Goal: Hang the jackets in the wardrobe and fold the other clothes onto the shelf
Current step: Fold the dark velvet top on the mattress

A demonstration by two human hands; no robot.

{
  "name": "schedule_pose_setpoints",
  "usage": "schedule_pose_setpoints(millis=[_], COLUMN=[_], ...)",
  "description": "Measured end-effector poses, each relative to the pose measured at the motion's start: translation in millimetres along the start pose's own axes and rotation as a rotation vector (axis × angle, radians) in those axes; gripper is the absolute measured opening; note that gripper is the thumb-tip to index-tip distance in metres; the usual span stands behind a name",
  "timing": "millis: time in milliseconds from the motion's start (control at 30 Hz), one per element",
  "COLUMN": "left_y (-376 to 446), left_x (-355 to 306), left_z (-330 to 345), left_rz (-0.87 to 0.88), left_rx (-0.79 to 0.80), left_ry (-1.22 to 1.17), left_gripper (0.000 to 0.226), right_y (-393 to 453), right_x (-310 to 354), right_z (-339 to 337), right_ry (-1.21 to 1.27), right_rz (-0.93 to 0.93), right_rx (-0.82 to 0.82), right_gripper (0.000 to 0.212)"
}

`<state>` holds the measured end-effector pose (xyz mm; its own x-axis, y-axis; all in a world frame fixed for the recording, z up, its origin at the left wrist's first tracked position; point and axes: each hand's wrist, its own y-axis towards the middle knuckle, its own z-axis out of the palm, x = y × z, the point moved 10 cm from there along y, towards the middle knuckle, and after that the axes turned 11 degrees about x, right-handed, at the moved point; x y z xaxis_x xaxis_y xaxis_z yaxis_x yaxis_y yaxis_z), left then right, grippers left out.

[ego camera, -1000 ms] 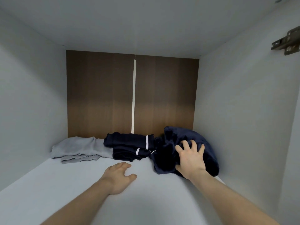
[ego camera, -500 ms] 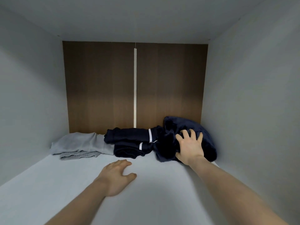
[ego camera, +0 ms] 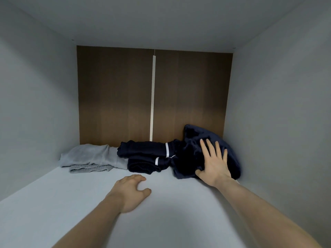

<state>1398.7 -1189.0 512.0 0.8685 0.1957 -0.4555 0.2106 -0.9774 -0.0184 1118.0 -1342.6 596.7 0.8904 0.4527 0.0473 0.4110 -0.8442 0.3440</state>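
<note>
I look into a white wardrobe shelf point(ego camera: 89, 203). Three garments lie along its back: a folded grey one point(ego camera: 89, 157) at the left, a folded dark navy one with white stripes point(ego camera: 145, 154) in the middle, and a bunched dark navy one point(ego camera: 193, 154) in the back right corner. My right hand point(ego camera: 214, 163) lies flat on the bunched garment with fingers spread, pressing against it. My left hand point(ego camera: 130, 190) rests palm down on the bare shelf in front of the striped garment, fingers loosely curled, holding nothing.
Brown wooden back panels point(ego camera: 116, 95) with a pale vertical strip point(ego camera: 153, 97) close the shelf behind the clothes. White side walls stand left point(ego camera: 35, 113) and right point(ego camera: 277, 122), and a white ceiling panel point(ego camera: 161, 22) is overhead.
My right hand has pushed the bunched navy garment further back into the right corner and spread its fingers wider. My left hand stays on the shelf.
</note>
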Motion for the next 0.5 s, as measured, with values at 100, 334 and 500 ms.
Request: schedule_pose_setpoints(millis=[100, 334, 500], left_y=[-2.3, -10.2, -22.0], left_x=[0.6, -5.1, -12.1], left_z=[0.3, -1.2, -4.7], left_rz=[-0.012, 0.011, 0.041], left_rx=[0.005, -0.008, -0.019], left_ry=[-0.009, -0.01, 0.056], left_gripper=[0.072, 0.062, 0.057], right_y=[-33.8, -88.1, -123.1], right_x=[10.5, 27.5, 45.2], right_z=[5.5, 15.1, 33.6], right_ry=[0.044, 0.142, 0.272], right_rz=[0.013, 0.094, 0.153], right_rx=[-0.074, 0.011, 0.258], right_gripper=[0.119, 0.103, 0.073])
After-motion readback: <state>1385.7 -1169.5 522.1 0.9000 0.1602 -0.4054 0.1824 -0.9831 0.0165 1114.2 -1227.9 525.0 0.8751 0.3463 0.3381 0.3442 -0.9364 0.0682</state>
